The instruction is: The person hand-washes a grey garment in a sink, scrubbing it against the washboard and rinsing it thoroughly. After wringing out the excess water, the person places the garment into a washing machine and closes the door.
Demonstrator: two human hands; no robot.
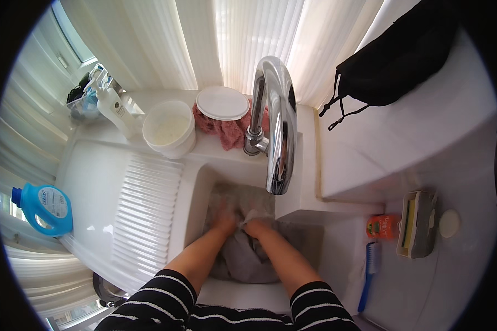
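A grey cloth (242, 259) lies soaked in cloudy water in the white sink (197, 207). Both my forearms reach down into the basin, and the hands are close together at the cloth's far end. My right hand (255, 225) is closed on a bunched part of the wet cloth. Beside it on the left, my left hand (224, 219) is at the cloth's edge, its fingers smeared by motion and partly under water. The chrome faucet (281, 127) arches over the basin just beyond my hands.
Left of the basin is a ribbed washboard (146, 204), with a blue detergent bottle (49, 209) further left. Behind stand a white tub (169, 129), a lid (222, 103) on a pink cloth (226, 132), and a pump bottle (115, 110). A blue brush (370, 276) and sponge holder (418, 225) are right.
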